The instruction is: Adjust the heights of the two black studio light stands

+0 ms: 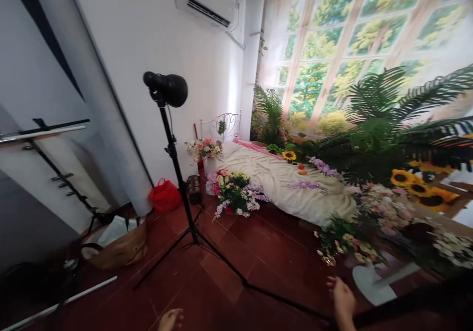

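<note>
At the bottom edge my left hand [170, 319] shows only in part, its fingers loosely bent and holding nothing. My right hand [343, 296] hangs at lower right, empty, its half-curled fingers a little apart. Nearest to it are a bunch of artificial flowers [349, 249] and a round white base [373, 284] on the floor. Between and beyond my hands stands a black light stand [179, 178] with its legs spread and a black studio lamp [172, 89] on top. Neither hand touches the stand.
A bed with a cream cover [273, 178] stands at the back, ringed by flowers, sunflowers [419, 188] and palm leaves [377, 119]. A red bag [164, 196] and a woven basket [116, 247] sit left of the stand. A white pole [74, 299] lies at lower left.
</note>
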A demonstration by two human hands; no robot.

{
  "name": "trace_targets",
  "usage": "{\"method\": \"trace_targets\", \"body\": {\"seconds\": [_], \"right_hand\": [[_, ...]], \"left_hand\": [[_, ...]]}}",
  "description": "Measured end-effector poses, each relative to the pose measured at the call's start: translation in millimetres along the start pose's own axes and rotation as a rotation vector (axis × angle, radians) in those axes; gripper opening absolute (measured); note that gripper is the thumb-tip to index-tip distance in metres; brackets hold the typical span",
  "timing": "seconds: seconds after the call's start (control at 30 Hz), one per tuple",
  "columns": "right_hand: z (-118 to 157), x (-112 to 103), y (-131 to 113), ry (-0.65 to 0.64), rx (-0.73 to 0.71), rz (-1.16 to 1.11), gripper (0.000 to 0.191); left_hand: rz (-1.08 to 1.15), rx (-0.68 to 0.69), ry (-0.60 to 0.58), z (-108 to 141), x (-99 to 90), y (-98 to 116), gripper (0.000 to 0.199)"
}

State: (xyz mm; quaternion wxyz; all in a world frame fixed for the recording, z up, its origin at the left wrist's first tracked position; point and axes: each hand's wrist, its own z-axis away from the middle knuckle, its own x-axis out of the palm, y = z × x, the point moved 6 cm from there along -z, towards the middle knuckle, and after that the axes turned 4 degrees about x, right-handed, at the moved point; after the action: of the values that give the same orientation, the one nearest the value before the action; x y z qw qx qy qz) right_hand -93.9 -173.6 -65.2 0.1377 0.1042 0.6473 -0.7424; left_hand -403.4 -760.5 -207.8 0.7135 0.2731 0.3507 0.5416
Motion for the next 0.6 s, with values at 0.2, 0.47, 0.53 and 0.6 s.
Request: {"method": "trace_targets", "body": {"seconds": [0.2,0.47,0.53,0.6], "right_hand": [[178.0,256.4,-37.9,-0.736,0.011,-0.103,0.046],[341.5,451.9,-140.7,-1.126,-0.111,-0.118,0.038],[363.9,484.5,-160.0,-1.152,-0.122,-0.112,0.032],[379.5,512.9,-175.9,-1.156,-0.143,-0.111,0.026]], "left_hand": [[-0.084,0.019,0.007,-48.3,-57.2,17.8,0.024],[-0.197,0.585,0.346,-109.3,-137.8,227.3,0.082],[-0.231,0.708,0.419,-112.1,-151.8,280.1,0.099],[-0.231,0.796,0.469,-112.9,-162.6,326.3,0.112]]}}
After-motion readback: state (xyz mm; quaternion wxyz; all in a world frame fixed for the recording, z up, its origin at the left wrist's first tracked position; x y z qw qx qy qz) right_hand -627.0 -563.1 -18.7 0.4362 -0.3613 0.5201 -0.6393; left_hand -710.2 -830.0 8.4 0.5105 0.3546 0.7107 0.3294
